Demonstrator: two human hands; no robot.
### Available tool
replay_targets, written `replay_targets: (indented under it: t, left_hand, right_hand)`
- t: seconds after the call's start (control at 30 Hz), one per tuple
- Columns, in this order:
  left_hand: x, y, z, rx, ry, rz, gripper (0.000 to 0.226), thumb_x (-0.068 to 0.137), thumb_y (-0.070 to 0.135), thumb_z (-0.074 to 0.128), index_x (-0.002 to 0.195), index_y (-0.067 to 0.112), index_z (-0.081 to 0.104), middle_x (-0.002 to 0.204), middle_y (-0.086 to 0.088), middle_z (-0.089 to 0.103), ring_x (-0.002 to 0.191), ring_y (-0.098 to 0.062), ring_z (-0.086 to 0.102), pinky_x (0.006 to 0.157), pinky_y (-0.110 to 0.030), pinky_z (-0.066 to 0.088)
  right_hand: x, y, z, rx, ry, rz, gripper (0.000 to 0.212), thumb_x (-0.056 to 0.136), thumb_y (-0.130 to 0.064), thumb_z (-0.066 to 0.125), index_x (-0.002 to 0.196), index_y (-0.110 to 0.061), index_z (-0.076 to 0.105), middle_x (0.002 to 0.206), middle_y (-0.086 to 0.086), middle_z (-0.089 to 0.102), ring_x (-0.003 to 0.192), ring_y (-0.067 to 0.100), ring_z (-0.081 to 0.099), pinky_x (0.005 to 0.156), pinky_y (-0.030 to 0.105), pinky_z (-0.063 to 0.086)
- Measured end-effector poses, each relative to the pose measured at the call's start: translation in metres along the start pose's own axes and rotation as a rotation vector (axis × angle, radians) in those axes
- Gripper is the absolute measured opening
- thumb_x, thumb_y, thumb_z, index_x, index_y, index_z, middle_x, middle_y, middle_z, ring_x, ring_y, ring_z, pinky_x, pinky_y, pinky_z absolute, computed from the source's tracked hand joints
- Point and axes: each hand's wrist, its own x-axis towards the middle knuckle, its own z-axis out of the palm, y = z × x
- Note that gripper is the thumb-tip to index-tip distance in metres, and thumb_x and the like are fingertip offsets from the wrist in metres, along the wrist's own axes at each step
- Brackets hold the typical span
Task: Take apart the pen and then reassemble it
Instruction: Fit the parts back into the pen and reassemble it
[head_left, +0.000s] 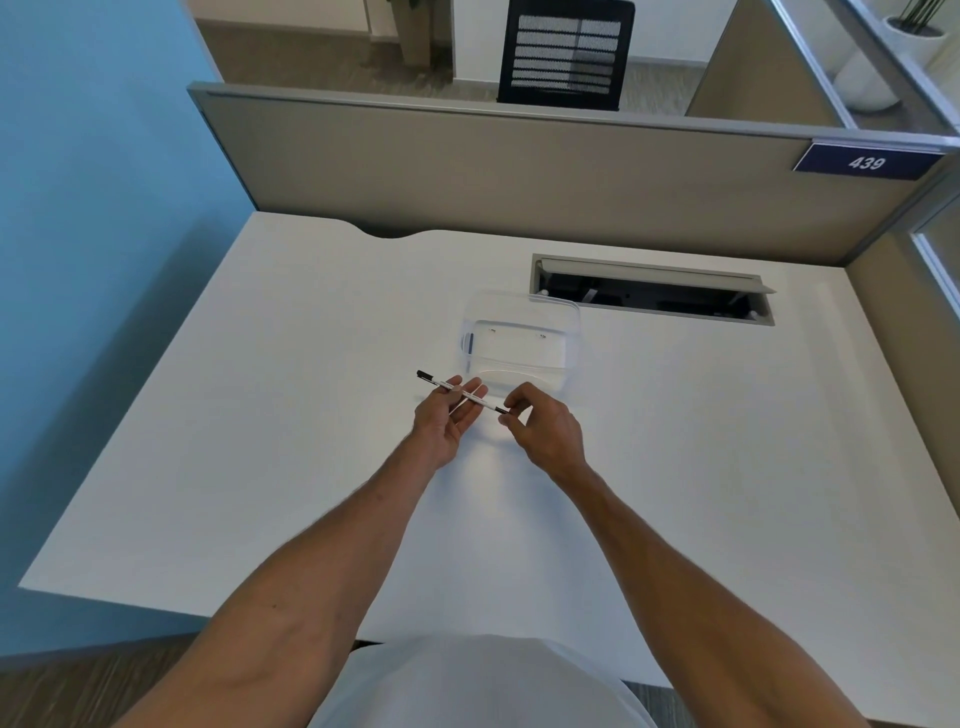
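Observation:
A slim white pen (470, 396) with black ends is held in the air just above the white desk (291, 415), slanting from upper left to lower right. My left hand (441, 423) grips its white barrel near the middle, and the black cap end sticks out to the upper left. My right hand (543, 428) pinches the black tip end between thumb and fingertips. The pen looks whole, with no loose parts in sight.
A clear plastic tray (563, 322) sits on the desk just beyond my hands, touching neither. Behind it to the right is an open cable slot (649, 293). A grey partition (467, 166) closes the far edge, with a blue wall on the left.

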Motion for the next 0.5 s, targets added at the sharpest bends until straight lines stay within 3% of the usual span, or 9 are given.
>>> replay_targets:
  t: [0.33, 0.5]
  left_hand:
    - [-0.0025, 0.001, 0.0023, -0.024, -0.039, -0.051, 0.045, 0.114, -0.001, 0.047, 0.158, 0.004, 0.046, 0.152, -0.023, 0.065, 0.145, -0.039, 0.063, 0.124, -0.049, 0.048]
    - [-0.0042, -0.0006, 0.0046, -0.018, -0.068, -0.085, 0.034, 0.117, 0.0, 0.037, 0.147, 0.011, 0.046, 0.156, -0.025, 0.061, 0.148, -0.044, 0.058, 0.127, -0.049, 0.045]
  right_hand:
    - [0.0007, -0.0042, 0.0013, 0.028, 0.025, 0.025, 0.014, 0.103, -0.025, 0.075, 0.115, -0.023, 0.069, 0.113, -0.014, 0.081, 0.083, 0.02, 0.074, 0.07, 0.026, 0.044]
    - [-0.0006, -0.0046, 0.0027, 0.055, 0.059, 0.045, 0.01, 0.104, -0.027, 0.075, 0.111, -0.02, 0.072, 0.111, -0.01, 0.082, 0.084, 0.02, 0.074, 0.076, 0.035, 0.059]
